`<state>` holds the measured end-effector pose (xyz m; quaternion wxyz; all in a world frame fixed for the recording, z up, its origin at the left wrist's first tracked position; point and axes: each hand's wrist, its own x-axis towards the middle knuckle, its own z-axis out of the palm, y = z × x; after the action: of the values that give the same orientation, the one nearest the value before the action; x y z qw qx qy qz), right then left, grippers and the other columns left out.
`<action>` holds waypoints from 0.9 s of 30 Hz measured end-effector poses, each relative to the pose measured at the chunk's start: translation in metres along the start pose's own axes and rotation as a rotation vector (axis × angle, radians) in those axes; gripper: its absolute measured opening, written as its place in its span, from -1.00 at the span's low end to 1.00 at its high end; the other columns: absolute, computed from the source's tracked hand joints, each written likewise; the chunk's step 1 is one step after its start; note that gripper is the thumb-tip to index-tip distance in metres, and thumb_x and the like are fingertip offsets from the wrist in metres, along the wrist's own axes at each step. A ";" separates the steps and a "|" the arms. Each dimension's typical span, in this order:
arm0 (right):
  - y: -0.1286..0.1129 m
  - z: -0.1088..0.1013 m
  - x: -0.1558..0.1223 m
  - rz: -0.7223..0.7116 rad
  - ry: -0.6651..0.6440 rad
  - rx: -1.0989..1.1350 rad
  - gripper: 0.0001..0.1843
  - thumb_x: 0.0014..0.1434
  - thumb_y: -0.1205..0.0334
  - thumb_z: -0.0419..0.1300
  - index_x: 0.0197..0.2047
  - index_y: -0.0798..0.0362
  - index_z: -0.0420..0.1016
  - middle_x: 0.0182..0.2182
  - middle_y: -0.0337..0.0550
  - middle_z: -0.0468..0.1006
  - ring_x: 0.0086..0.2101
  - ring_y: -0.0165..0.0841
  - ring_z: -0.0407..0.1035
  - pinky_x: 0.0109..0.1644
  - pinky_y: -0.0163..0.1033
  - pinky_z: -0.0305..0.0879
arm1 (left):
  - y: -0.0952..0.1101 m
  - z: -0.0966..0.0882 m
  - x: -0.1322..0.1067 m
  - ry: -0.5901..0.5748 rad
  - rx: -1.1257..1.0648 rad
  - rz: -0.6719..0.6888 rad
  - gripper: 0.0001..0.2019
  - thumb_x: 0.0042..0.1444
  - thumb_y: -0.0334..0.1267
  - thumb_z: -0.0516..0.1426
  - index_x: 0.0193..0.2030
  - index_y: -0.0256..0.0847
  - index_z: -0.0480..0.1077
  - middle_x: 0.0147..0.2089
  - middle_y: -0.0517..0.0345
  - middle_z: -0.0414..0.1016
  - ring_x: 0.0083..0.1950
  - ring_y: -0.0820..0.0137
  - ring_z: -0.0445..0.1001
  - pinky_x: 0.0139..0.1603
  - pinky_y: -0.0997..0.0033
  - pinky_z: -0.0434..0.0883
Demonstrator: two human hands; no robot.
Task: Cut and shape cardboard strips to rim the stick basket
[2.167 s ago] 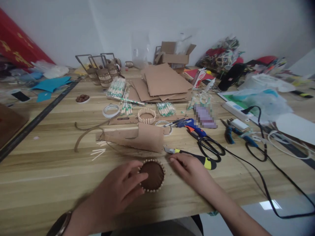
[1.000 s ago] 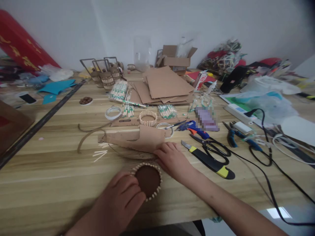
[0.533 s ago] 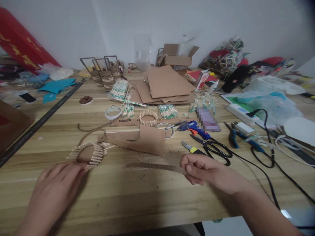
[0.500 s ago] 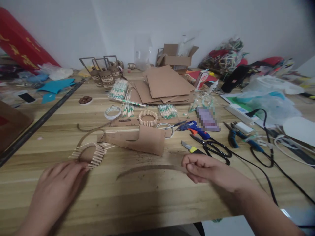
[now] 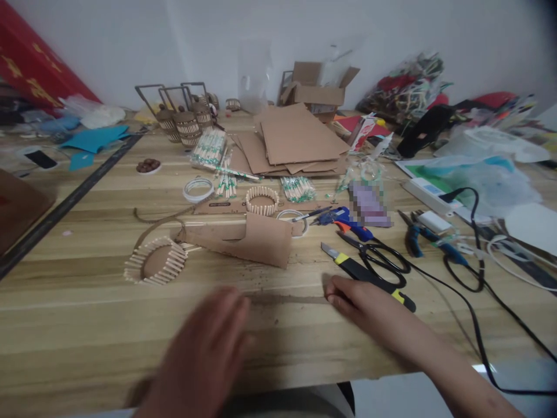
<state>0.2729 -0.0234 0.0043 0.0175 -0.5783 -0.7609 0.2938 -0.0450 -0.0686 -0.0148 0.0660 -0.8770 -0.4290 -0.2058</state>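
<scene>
My right hand [image 5: 363,300] rests low on the wooden table [image 5: 87,325], its fingers closed on the right end of a thin brown cardboard strip [image 5: 287,299] that lies flat along the table. My left hand [image 5: 204,345] hovers near the front edge, just left of the strip's free end, and is smeared by motion, so its fingers are unclear. A round basket base ringed with small wooden sticks [image 5: 154,262] lies apart at the left, with no hand on it.
A yellow-black utility knife [image 5: 354,268], scissors [image 5: 385,262] and a blue glue gun [image 5: 343,217] lie just beyond my right hand. A bent cardboard piece [image 5: 248,238], a second stick ring [image 5: 261,200], tape rolls [image 5: 198,188], stacked cardboard [image 5: 296,139] and a black cable [image 5: 474,325] crowd the table.
My left hand has left the stick basket at the left and swung right towards the strip. My right hand has lowered the strip flat onto the table.
</scene>
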 end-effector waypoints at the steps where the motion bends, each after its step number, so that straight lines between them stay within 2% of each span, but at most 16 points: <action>1: -0.001 0.000 0.001 0.003 0.005 -0.019 -0.86 0.25 0.32 0.01 -0.36 -0.03 0.27 -0.44 -0.20 0.52 -0.43 -0.29 0.40 -0.37 -0.28 0.17 | 0.017 0.011 0.004 -0.101 -0.040 0.067 -0.53 0.37 -0.20 0.01 0.38 -0.24 0.16 0.31 -0.08 0.39 0.31 0.14 0.35 0.22 0.17 0.39; 2: -0.001 0.000 0.002 0.008 0.009 -0.039 -0.86 0.24 0.34 0.02 -0.36 -0.03 0.28 -0.44 -0.20 0.53 -0.43 -0.29 0.41 -0.37 -0.28 0.17 | 0.031 0.022 0.007 -0.180 -0.077 0.132 -0.46 0.33 -0.15 0.08 0.38 -0.29 0.16 0.37 -0.13 0.32 0.36 0.09 0.30 0.25 0.16 0.37; 4: -0.002 0.000 0.002 0.014 0.003 -0.078 -0.86 0.24 0.37 0.04 -0.35 -0.03 0.29 -0.42 -0.21 0.55 -0.42 -0.30 0.43 -0.37 -0.28 0.15 | 0.049 0.041 0.013 -0.352 -0.140 0.147 -0.34 0.26 -0.08 0.16 0.40 -0.35 0.13 0.42 -0.18 0.23 0.42 -0.01 0.21 0.30 0.06 0.33; 7: -0.005 -0.008 0.005 -0.003 -0.006 -0.158 -0.86 0.22 0.39 0.11 -0.36 -0.03 0.34 -0.40 -0.22 0.57 -0.40 -0.29 0.45 -0.37 -0.29 0.13 | 0.056 0.059 0.015 -0.504 -0.227 0.102 -0.26 0.21 -0.08 0.22 0.44 -0.31 0.08 0.46 -0.17 0.15 0.49 -0.02 0.05 0.39 -0.05 0.22; 11: -0.008 -0.029 0.026 -0.073 0.116 -0.351 -0.86 0.25 0.33 0.14 -0.35 0.00 0.46 -0.38 -0.16 0.58 -0.36 -0.27 0.45 -0.34 -0.28 0.16 | 0.049 0.061 0.013 -0.552 -0.284 0.098 -0.24 0.20 -0.07 0.23 0.45 -0.26 0.07 0.50 -0.14 0.05 0.52 -0.02 -0.07 0.43 -0.11 0.14; 14: -0.005 -0.042 0.059 -0.160 0.240 -0.501 -0.80 0.29 0.35 0.09 -0.28 0.08 0.54 -0.30 -0.02 0.56 -0.22 -0.21 0.43 -0.16 -0.22 0.21 | 0.048 0.057 0.014 -0.613 -0.286 0.093 -0.25 0.20 -0.12 0.22 0.45 -0.27 0.07 0.51 -0.14 0.00 0.52 -0.06 -0.09 0.42 -0.16 0.15; 16: 0.000 -0.045 0.082 -0.184 0.263 -0.528 -0.78 0.28 0.41 0.08 -0.18 0.13 0.57 -0.22 0.07 0.54 -0.13 -0.15 0.38 -0.07 -0.16 0.19 | 0.049 0.056 0.016 -0.643 -0.285 0.090 -0.25 0.19 -0.18 0.22 0.46 -0.29 0.06 0.51 -0.15 -0.02 0.51 -0.08 -0.08 0.41 -0.19 0.16; 19: 0.010 -0.045 0.110 -0.244 0.264 -0.544 -0.77 0.24 0.40 0.13 -0.11 0.13 0.59 -0.17 0.05 0.51 -0.10 -0.16 0.34 -0.04 -0.16 0.16 | 0.048 0.056 0.015 -0.621 -0.297 0.098 -0.25 0.18 -0.23 0.21 0.47 -0.28 0.04 0.52 -0.15 -0.04 0.52 -0.06 -0.08 0.41 -0.17 0.16; 23: 0.018 -0.044 0.124 -0.312 0.270 -0.547 -0.76 0.19 0.39 0.21 -0.08 0.06 0.60 -0.15 -0.02 0.48 -0.10 -0.20 0.32 -0.07 -0.19 0.13 | 0.046 0.059 0.013 -0.611 -0.316 0.097 -0.23 0.17 -0.23 0.21 0.48 -0.24 0.02 0.52 -0.12 -0.06 0.53 -0.04 -0.11 0.42 -0.15 0.13; 27: 0.013 -0.047 0.124 -0.381 0.288 -0.585 -0.81 0.25 0.36 0.16 -0.16 0.01 0.61 -0.08 -0.01 0.47 -0.05 -0.14 0.26 -0.06 -0.13 0.06 | 0.046 0.058 0.014 -0.636 -0.337 0.085 -0.22 0.18 -0.23 0.21 0.48 -0.24 0.00 0.52 -0.14 -0.09 0.53 -0.04 -0.12 0.41 -0.19 0.14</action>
<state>0.2607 0.1086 -0.0019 0.0128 -0.4422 -0.8963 -0.0289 0.0165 -0.0698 -0.0589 -0.2079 -0.9128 -0.3512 0.0123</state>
